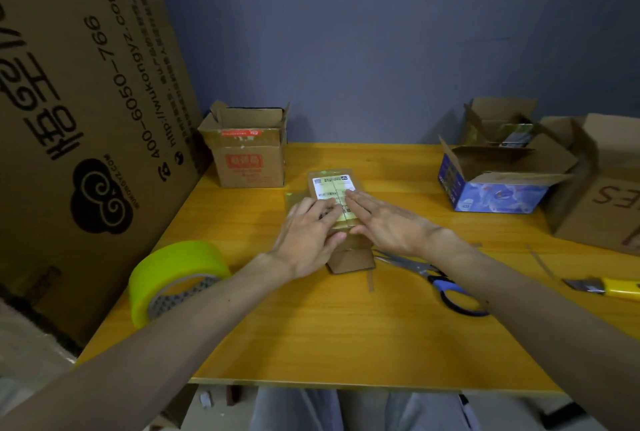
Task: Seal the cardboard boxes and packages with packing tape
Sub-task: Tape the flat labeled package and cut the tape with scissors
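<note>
A large printed cardboard sheet [86,101] leans along the left side of the frame, its lower edge meeting the yellow wooden surface [311,333] that fills the middle and lower part. At the far right sits a big brown box [606,195] with hand-drawn letters on its side. Just left of it is a blue printed box [495,191] with its flaps open, and behind that, against the wall, another open brown box [498,122]. In the upper centre-left, near the leaning sheet, an open brown box with red print [247,157] stands upright.

The small cardboard box [349,257] being sealed lies in the centre of the frame, its top carrying a white shipping label [332,185] under yellowish translucent tape. The left hand [311,233] and right hand [388,219] lie side by side on this top. The fingers of both are straight and flat, pressing down and gripping nothing.

A roll of yellow-green packing tape [173,275] stands on edge at the lower left, partly behind the left forearm. Blue-handled scissors [446,285] lie just right of the small box, partly under the right forearm. A yellow utility knife [606,287] rests at the right edge.
</note>
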